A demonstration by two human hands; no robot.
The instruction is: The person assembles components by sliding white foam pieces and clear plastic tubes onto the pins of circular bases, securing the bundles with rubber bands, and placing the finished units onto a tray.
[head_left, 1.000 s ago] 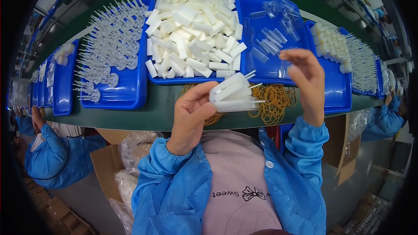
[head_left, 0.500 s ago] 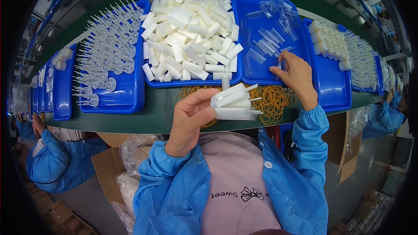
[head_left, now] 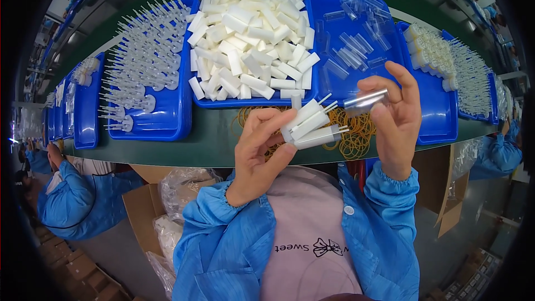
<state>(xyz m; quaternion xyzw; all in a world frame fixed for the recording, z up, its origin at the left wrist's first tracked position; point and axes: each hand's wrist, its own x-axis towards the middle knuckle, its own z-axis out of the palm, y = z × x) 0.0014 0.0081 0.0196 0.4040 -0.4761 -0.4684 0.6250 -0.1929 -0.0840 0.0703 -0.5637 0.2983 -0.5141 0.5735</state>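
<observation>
My left hand (head_left: 257, 153) pinches the base of a plastic part carrying white foam blocks (head_left: 310, 120), with thin white rods sticking out of their ends. A clear sleeve seems to cover the nearest block. Between the thumb and fingers of my right hand (head_left: 399, 125) is a clear plastic tube (head_left: 366, 101), tilted slightly and apart from the foam blocks. Behind my hands, a blue tray (head_left: 392, 68) holds more loose clear tubes (head_left: 351, 50). Yellow rubber bands (head_left: 356, 136) lie on the green table under my hands.
White foam blocks are heaped in a blue tray (head_left: 223, 103). Spiky white plastic parts (head_left: 146, 50) fill another at left. More trays with foam-topped parts (head_left: 429, 56) stand at right. Open cardboard boxes (head_left: 139, 212) flank me, and a co-worker's blue sleeve (head_left: 69, 198) shows at left.
My right hand has come up out of the tube tray and toward me, now holding a clear tube. My left hand has tilted the foam-block part, its rods now pointing more upward.
</observation>
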